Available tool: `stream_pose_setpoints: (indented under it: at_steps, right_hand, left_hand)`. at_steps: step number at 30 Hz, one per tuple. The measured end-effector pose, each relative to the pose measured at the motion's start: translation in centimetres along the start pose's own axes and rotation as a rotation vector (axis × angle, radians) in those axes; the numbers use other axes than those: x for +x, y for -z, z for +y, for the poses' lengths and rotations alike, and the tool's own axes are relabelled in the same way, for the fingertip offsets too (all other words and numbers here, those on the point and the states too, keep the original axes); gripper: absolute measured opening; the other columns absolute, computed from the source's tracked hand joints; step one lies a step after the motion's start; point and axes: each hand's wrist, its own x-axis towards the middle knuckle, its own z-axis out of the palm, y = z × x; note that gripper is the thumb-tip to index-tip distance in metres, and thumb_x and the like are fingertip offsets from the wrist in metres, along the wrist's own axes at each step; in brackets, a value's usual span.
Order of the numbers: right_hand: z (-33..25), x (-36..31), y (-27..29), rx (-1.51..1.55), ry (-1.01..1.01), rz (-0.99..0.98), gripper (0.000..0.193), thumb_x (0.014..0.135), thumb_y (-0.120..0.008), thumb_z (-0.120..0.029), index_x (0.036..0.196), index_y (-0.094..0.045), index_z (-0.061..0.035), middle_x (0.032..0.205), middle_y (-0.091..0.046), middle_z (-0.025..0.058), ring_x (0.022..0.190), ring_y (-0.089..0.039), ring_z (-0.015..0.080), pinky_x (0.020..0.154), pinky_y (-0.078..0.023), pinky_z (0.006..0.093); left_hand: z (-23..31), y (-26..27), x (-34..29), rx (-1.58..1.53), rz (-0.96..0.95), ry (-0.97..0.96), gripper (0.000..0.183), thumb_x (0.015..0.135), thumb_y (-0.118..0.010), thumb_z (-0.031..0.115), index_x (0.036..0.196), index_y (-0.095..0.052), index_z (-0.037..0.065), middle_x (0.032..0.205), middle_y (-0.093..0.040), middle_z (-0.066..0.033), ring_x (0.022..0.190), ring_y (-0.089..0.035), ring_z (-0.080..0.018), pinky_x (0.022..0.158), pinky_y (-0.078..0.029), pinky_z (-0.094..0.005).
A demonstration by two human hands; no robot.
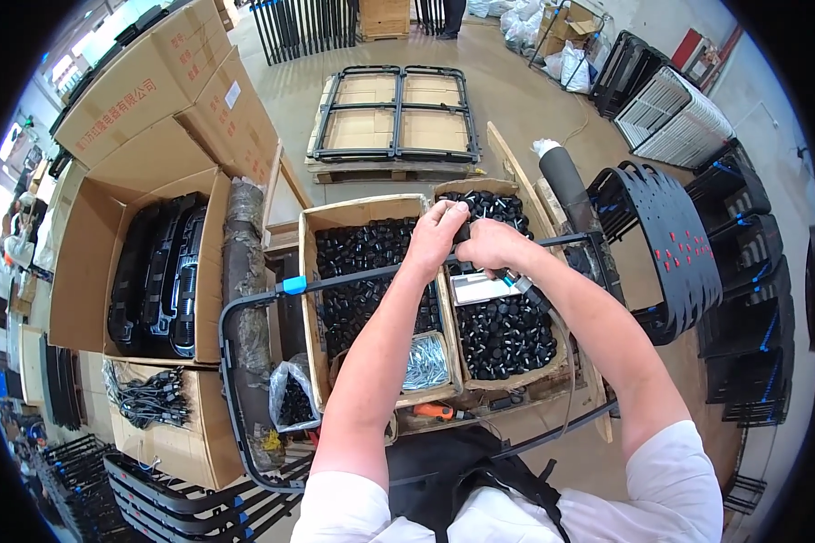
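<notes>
A black tubular frame (353, 279) with rounded corners lies across two padded rails in front of me, a blue band (294, 285) on its far bar. Over that bar, my left hand (436, 237) is closed, fingertips pressed together on a small dark piece I cannot make out. Close beside it, my right hand (496, 246) is curled around a dark hand tool (536, 297) with a hose running down to the right. The tool's tip is hidden by my fingers. Below the hands, open boxes hold black round knobs (503, 339), some with metal studs.
Silvery screws (426, 364) fill a small box. An orange-handled tool (433, 411) lies near my waist. A large carton (210, 271) of black moulded parts stands left. Another frame (398, 113) rests on a pallet ahead. Curved black panels (670, 244) stand right.
</notes>
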Motion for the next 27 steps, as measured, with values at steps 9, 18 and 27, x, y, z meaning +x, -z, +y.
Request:
stream_pose_setpoints:
  at_steps: [9,18,27]
  right_hand:
    - [1.4,2.7,-0.1,0.123,0.121,0.044,0.023,0.072,-0.07,-0.018,0.08,-0.074,0.0036,0.08,-0.075,0.0155,0.079,-0.071,0.0261,0.076,-0.056,0.0364]
    - [1.0,1.9,0.3,0.097,0.159,0.066,0.019,0.069,-0.072,-0.014,0.077,-0.073,0.003,0.081,-0.075,0.0137,0.074,-0.068,0.0229,0.069,-0.053,0.0362]
    - [3.2,-15.3,-1.7,0.034,0.048,0.108,0.032,0.08,-0.067,-0.025,0.084,-0.073,0.0067,0.077,-0.075,0.0212,0.076,-0.075,0.0358,0.075,-0.059,0.0451]
  left_hand:
    - [0.3,-0.3,0.6,0.0,-0.001,0.023,0.032,0.106,-0.063,0.035,0.102,-0.071,0.005,0.092,-0.066,0.0007,0.086,-0.056,-0.0094,0.08,-0.047,-0.0279]
    - [1.2,-0.9,0.5,-0.063,-0.006,-0.016,0.027,0.107,-0.061,0.03,0.098,-0.07,0.006,0.09,-0.067,-0.0011,0.082,-0.059,-0.0115,0.077,-0.051,-0.0297]
    - [4.3,-7.8,-10.3,0.033,-0.192,-0.006,0.024,0.104,-0.068,0.027,0.101,-0.071,0.003,0.089,-0.066,0.0013,0.085,-0.056,-0.0075,0.077,-0.05,-0.0285]
